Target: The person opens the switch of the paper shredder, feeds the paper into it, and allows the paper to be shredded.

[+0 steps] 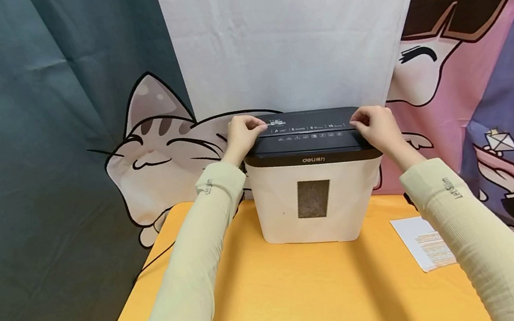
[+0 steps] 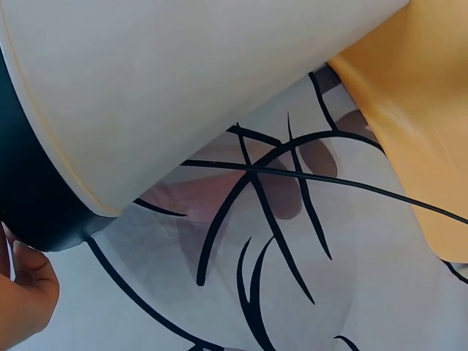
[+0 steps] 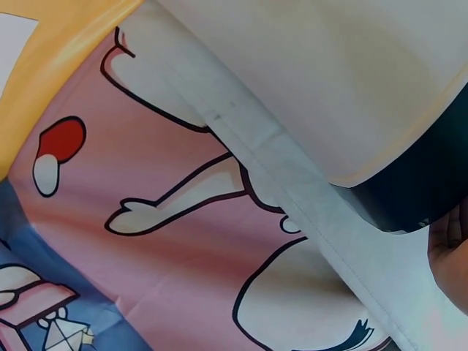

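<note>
A paper shredder [image 1: 311,199] with a white bin, a small dark window and a black top [image 1: 315,143] stands upright on the yellow table. My left hand [image 1: 244,135] is at the left end of the top, thumb and forefinger brought together near the slot. At the right end my right hand [image 1: 377,125] has its fingertips together in much the same way. No sheet shows between the hands, and whether the fingertips pinch anything thin is too small to tell. In the wrist views, the left fingers [image 2: 31,274] and right fingers [image 3: 453,241] are beside the black rim, partly cut off.
On the yellow table [image 1: 304,299], a white sheet with printed lines [image 1: 424,246] lies to the right, partly behind the right sleeve. A black cord [image 2: 314,176] runs from the shredder's left side across the table edge. Cartoon-printed cloth [image 1: 293,37] hangs close behind the shredder.
</note>
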Demonstrator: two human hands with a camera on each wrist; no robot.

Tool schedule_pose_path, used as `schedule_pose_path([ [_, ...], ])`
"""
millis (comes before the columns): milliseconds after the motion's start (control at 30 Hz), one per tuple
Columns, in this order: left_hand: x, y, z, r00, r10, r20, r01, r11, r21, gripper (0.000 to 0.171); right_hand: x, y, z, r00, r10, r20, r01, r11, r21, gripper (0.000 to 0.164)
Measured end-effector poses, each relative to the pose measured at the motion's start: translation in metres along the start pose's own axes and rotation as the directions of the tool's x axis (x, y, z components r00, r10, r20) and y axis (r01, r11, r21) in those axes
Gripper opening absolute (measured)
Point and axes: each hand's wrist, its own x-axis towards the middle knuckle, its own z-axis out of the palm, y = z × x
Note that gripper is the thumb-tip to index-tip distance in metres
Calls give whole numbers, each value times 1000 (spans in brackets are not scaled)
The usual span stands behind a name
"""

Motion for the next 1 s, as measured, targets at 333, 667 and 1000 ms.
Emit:
schedule_pose_path([
  [333, -2, -1, -3, 1000, -2, -2, 2, 1000, -11, 16, -7, 3, -8, 999, -19, -28, 18, 999, -28, 15],
  [667, -5, -7, -8, 1000, 22, 12, -21, 999, -41, 15, -14, 19, -21, 994, -25, -108, 19, 998, -55, 13],
  [1000, -16, -9, -18, 999, 38, 15, -34, 981, -193, 17, -31, 52, -35, 981, 74, -181, -88, 994, -67, 17],
])
